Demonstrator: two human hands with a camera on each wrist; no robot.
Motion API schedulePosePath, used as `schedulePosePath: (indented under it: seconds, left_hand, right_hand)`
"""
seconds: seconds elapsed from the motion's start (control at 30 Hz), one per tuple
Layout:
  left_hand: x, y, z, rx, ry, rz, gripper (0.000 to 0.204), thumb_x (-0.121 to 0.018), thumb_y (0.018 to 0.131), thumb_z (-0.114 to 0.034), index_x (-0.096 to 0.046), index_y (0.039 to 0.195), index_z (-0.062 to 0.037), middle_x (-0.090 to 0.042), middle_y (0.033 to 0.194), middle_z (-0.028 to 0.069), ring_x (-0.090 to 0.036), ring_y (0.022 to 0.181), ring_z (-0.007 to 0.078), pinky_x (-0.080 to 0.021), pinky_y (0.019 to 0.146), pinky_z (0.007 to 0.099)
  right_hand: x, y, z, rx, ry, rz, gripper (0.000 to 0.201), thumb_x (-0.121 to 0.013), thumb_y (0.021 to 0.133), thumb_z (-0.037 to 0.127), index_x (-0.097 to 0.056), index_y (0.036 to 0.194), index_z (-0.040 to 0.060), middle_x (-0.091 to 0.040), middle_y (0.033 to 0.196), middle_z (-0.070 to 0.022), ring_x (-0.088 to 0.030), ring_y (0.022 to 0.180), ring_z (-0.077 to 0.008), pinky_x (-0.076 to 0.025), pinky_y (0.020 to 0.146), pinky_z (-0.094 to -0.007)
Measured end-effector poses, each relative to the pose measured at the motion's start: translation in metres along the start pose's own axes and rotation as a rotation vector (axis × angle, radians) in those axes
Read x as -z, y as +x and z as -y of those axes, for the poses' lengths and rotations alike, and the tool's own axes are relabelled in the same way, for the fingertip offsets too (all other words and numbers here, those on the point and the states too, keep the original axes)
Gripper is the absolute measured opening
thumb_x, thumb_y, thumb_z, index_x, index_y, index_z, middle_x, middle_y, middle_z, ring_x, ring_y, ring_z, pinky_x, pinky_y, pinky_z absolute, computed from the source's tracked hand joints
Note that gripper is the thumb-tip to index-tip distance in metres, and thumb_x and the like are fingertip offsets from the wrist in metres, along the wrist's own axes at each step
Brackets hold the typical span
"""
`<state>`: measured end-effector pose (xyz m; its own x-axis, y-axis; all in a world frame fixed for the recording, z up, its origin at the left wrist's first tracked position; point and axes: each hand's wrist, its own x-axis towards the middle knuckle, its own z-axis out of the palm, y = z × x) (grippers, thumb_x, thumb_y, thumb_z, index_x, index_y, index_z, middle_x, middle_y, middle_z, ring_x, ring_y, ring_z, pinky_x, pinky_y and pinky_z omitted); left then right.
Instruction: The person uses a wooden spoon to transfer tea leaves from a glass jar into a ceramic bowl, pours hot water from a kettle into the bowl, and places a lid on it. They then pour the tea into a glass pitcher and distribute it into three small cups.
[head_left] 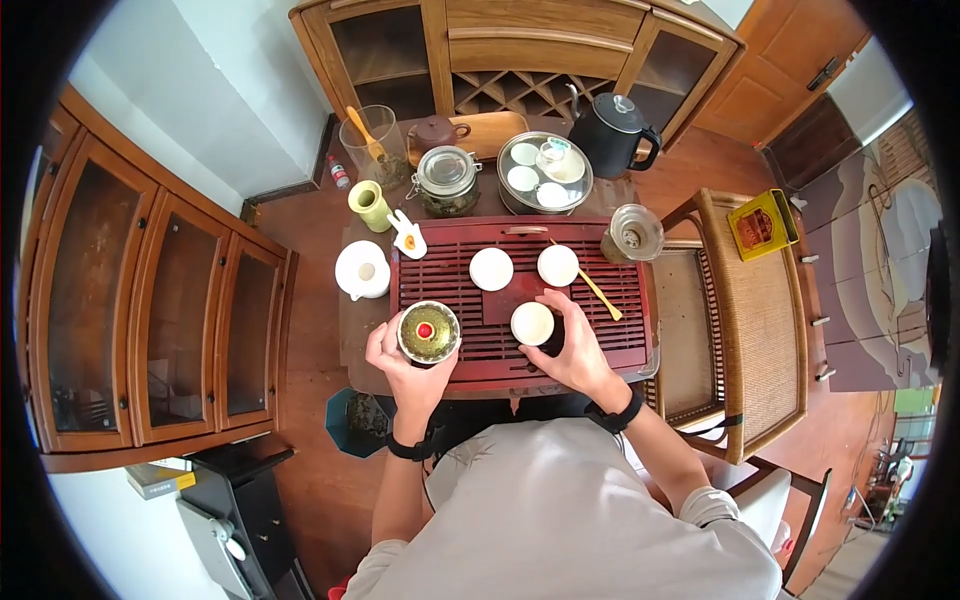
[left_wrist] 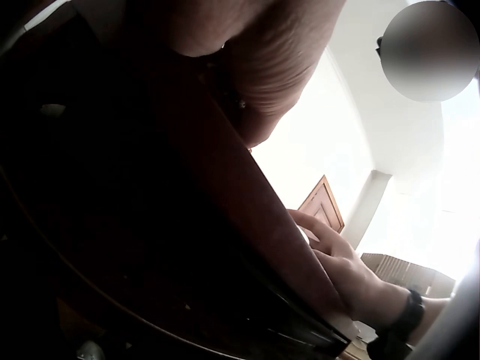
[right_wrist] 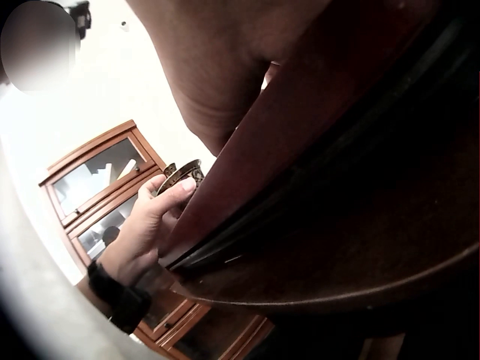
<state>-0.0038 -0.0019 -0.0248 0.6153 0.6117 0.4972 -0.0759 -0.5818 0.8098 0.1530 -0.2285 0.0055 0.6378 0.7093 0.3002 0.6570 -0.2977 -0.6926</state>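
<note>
In the head view, the left hand (head_left: 413,380) grips a patterned lidded bowl (head_left: 429,332) with a red knob, at the front left of the red slatted tray (head_left: 468,375). The right hand (head_left: 577,350) holds a small white cup (head_left: 532,324) between thumb and fingers, over the tray's front middle. Two more white cups (head_left: 491,269) (head_left: 558,265) stand behind it, a yellow wooden stick (head_left: 600,294) lying beside the right one. The right wrist view shows the left hand (right_wrist: 142,229) around the lidded bowl (right_wrist: 182,177); the left wrist view shows the right hand (left_wrist: 349,274), its cup mostly hidden.
Left of the tray are a white pitcher (head_left: 362,271), a green vase (head_left: 370,206) and a white hand-shaped figure (head_left: 408,236). Behind it stand a glass jar (head_left: 447,182), a metal bowl with cups (head_left: 545,206) and a black kettle (head_left: 612,130). A glass strainer cup (head_left: 632,234) is at the right corner.
</note>
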Motion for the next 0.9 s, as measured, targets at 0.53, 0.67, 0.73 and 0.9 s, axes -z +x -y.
schedulePosePath:
  seconds: [0.53, 0.67, 0.73, 0.9]
  left_hand:
    - [0.008, 0.001, -0.015, -0.026, -0.052, 0.051, 0.112, -0.096, 0.074, -0.006, -0.015, 0.15, -0.0114, -0.03, 0.166, 0.0386, -0.044, 0.15, 0.044, -0.041, 0.126, 0.0525]
    - [0.021, -0.006, -0.043, -0.235, 0.129, 0.003, 0.101, -0.09, 0.079, -0.008, -0.018, 0.149, -0.01, -0.028, 0.166, 0.04, -0.041, 0.151, 0.0494, -0.034, 0.128, 0.0596]
    - [0.026, -0.006, -0.068, -0.352, 0.183, -0.047, 0.084, -0.082, 0.084, -0.006, -0.026, 0.146, -0.007, -0.037, 0.161, 0.0355, -0.046, 0.147, 0.0461, -0.037, 0.125, 0.0606]
    - [0.027, -0.001, -0.118, -0.286, 0.182, 0.056, 0.05, -0.074, 0.087, 0.004, -0.05, 0.13, -0.0033, -0.062, 0.133, 0.0215, -0.063, 0.117, 0.0291, -0.052, 0.102, 0.0412]
  right_hand:
    - [0.011, -0.002, 0.012, 0.037, 0.037, -0.055, 0.087, -0.093, 0.08, 0.017, -0.046, 0.152, 0.003, -0.059, 0.145, -0.0177, -0.056, 0.135, -0.0396, -0.045, 0.117, -0.0487]
    - [0.022, -0.015, 0.01, 0.094, -0.058, -0.223, 0.069, -0.088, 0.083, 0.013, -0.055, 0.143, 0.0016, -0.064, 0.135, -0.0167, -0.061, 0.119, -0.0376, -0.049, 0.105, -0.0474]
    - [0.029, -0.022, 0.007, 0.013, -0.059, -0.318, 0.055, -0.084, 0.086, 0.01, -0.06, 0.135, 0.0003, -0.067, 0.127, -0.0168, -0.061, 0.105, -0.0361, -0.051, 0.094, -0.0463]
    - [0.058, -0.011, 0.018, 0.058, -0.111, -0.27, 0.054, -0.087, 0.085, 0.016, -0.062, 0.132, 0.0028, -0.068, 0.122, -0.0154, -0.063, 0.102, -0.0361, -0.053, 0.093, -0.0467]
